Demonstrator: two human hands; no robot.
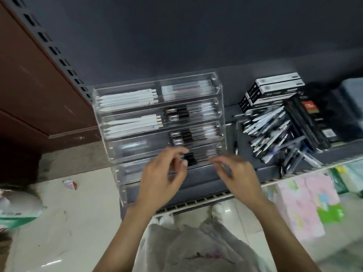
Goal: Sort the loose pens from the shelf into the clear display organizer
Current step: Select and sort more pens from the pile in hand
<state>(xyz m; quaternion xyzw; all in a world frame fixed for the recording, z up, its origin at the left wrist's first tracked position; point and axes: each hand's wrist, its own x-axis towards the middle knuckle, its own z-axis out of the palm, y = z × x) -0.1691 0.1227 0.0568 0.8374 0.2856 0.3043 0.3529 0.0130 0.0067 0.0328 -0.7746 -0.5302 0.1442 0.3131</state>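
A clear tiered display organizer (220,91) stands on the dark shelf (206,179). Its left compartments hold white pens (127,99), its right ones clear and black pens. A bundle of black pens (196,159) lies in a lower right compartment. My left hand (163,177) pinches the bundle's left end with curled fingers. My right hand (237,173) curls its fingers at the right end; motion blur hides the exact contact. A pile of loose pens (269,132) lies on the shelf to the right of the organizer.
Black-and-white pen boxes (271,91) are stacked behind the loose pile, with larger black boxes (306,122) to its right. A single pen (235,142) lies between organizer and pile. Pastel packs (302,203) sit on a lower shelf. Brown cabinet (39,85) at left.
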